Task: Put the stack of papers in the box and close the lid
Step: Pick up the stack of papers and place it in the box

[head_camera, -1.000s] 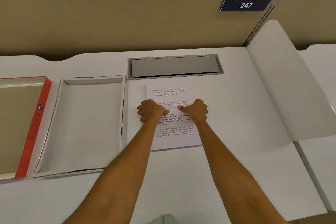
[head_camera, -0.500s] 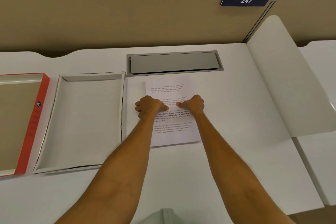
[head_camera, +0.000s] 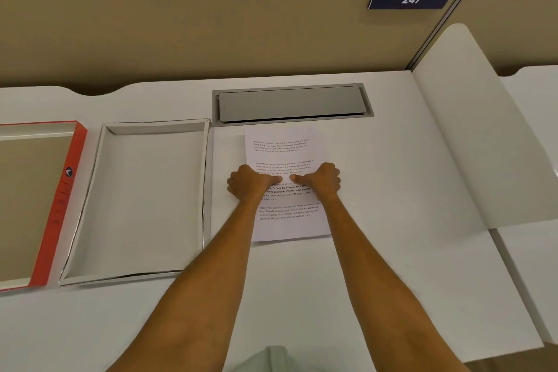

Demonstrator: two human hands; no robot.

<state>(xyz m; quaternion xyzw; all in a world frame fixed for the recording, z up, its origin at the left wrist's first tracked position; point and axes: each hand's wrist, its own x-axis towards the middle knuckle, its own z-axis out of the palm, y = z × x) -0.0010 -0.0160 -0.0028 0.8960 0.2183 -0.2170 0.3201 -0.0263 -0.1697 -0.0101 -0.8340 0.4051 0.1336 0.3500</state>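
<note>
The stack of papers [head_camera: 283,145], white sheets with printed text, lies flat on the white desk in the middle of the view. My left hand [head_camera: 252,184] is curled at the stack's left edge and my right hand [head_camera: 321,180] at its right edge. Both thumbs press on the top sheet and point toward each other; the fingers are tucked at the sides. The open white box [head_camera: 157,127] stands empty just left of the stack. Its lid [head_camera: 65,205], red-edged and lying inside-up, sits at the far left, partly cut off by the frame.
A grey cable hatch [head_camera: 291,103] is set into the desk right behind the papers. A beige partition [head_camera: 211,33] with a "247" sign closes off the back. A white curved divider [head_camera: 471,130] rises at the right. The desk's front edge is close to my body.
Both hands stay on the stack with the same grip, and the papers still lie flat. Only the view has shifted slightly.
</note>
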